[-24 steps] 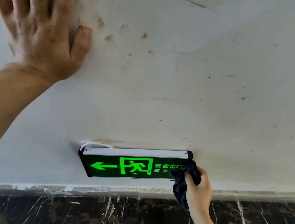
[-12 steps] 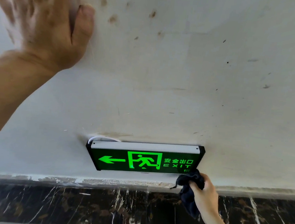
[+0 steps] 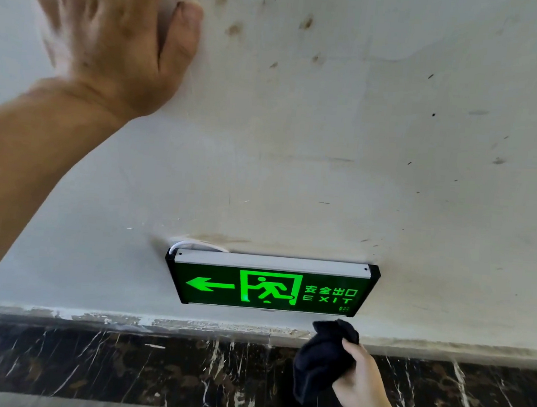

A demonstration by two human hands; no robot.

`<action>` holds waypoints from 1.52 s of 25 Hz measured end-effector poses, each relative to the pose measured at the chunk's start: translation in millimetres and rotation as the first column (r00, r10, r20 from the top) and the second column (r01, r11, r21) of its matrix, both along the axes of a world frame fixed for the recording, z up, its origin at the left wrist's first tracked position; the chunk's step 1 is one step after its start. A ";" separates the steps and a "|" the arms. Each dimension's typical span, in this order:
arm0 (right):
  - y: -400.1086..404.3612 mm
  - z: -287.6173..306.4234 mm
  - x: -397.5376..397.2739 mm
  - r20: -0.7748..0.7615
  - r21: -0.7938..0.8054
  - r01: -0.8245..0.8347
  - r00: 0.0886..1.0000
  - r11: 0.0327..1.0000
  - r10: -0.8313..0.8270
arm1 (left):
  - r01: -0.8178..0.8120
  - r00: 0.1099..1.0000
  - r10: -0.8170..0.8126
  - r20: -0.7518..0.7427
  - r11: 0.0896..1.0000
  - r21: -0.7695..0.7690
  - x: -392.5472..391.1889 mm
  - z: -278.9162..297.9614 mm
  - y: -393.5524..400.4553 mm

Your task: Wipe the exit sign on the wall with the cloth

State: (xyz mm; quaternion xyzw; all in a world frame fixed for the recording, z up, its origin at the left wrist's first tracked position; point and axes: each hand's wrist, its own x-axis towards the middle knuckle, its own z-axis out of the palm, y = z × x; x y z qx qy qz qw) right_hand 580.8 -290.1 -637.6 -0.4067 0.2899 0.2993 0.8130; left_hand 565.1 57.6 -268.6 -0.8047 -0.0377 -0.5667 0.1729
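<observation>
Cloth held just below the lit sign, off its face.

The right hand point(image 3: 362, 383) is closed around a bunched dark blue cloth point(image 3: 323, 360), just under the right end of the green-lit rectangular exit sign with a silver top rail point(image 3: 271, 289), low on the stained white wall point(image 3: 332, 127). The left hand point(image 3: 113, 30) lies open and flat against the wall up at the left, gripping nothing. Risk: a hard upward push could snag the thin white cable point(image 3: 192, 246) at the sign's top left or lever the housing off the wall; a loose fold might drag grit across the panel.

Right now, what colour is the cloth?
Dark navy, nearly black: the cloth in the right hand, head view.
</observation>
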 end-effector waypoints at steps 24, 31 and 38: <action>137.9 17.8 -46.3 0.001 0.301 0.020 1.000 0.954 -0.021 | 0.019 0.965 -0.066 0.252 0.983 0.182 -0.6 -2.7 -8.5; 189.3 26.1 -69.2 -0.070 0.311 -0.092 0.990 0.946 0.119 | -0.018 0.970 -0.016 0.241 0.990 0.138 1.0 -2.9 -8.4; 243.3 35.0 -101.9 -0.056 0.324 -0.360 0.916 0.875 0.398 | -0.006 0.975 -0.032 0.219 0.986 0.168 -0.4 1.1 -10.6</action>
